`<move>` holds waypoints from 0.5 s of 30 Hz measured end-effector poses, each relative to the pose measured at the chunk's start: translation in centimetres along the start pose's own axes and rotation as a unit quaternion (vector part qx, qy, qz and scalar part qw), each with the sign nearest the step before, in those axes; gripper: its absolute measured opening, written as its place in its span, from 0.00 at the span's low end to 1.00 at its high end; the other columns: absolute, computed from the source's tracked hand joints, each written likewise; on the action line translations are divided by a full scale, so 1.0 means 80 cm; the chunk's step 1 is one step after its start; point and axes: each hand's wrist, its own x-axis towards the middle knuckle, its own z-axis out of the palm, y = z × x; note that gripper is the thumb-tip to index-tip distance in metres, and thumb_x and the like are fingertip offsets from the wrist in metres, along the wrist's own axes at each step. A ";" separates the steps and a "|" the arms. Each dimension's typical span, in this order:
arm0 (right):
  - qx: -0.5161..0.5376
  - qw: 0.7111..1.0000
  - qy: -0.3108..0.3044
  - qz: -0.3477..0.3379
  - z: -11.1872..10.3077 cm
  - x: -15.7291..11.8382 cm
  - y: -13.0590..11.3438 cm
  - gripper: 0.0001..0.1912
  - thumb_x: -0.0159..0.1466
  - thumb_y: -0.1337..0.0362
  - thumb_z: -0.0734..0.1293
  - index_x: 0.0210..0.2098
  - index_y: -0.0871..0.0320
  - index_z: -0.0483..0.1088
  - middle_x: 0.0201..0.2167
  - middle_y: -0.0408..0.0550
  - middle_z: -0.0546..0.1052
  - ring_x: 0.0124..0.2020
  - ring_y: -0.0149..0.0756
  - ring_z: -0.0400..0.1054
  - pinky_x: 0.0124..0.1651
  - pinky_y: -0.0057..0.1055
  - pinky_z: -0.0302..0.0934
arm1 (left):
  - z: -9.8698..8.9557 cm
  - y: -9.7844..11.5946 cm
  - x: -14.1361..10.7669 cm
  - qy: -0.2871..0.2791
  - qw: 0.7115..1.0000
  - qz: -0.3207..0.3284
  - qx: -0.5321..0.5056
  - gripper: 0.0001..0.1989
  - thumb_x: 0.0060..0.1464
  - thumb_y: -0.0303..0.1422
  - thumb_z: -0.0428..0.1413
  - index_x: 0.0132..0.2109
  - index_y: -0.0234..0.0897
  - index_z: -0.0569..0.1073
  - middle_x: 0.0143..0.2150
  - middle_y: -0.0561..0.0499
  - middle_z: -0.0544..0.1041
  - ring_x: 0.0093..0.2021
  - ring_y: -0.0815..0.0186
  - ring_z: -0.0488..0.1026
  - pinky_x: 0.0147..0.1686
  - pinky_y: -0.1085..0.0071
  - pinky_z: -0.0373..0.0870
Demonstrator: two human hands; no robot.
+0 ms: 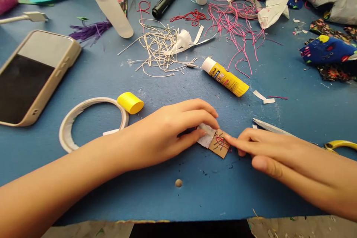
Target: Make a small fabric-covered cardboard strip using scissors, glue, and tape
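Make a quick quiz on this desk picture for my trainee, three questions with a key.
1. Which hand lies over the white end of the cardboard piece?
2. True or false: the glue stick lies on its side.
3. The right hand and its arm partly hide which tool: a) scissors, b) black marker, c) phone?

Key: 1. the left hand; 2. true; 3. a.

A small piece of brown cardboard (pixel 222 152) lies slantwise on the table between the left hand (pixel 173 126) and the right hand (pixel 281 152). White covering (pixel 206 139) spans its end beside the left fingers; red thread (pixel 219 140) and dark marks show on the brown end, by the right fingertip.
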 end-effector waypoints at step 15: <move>-0.072 0.976 0.102 -0.178 0.017 0.021 -0.003 0.13 0.68 0.66 0.62 0.50 0.57 0.72 0.35 0.45 0.77 0.33 0.29 0.71 0.36 0.24 0.66 | 0.001 0.000 0.001 -0.005 1.000 -0.015 -0.022 0.08 0.62 0.21 0.53 0.43 0.34 0.76 0.49 0.48 0.75 0.48 0.71 0.75 0.50 0.80 0.69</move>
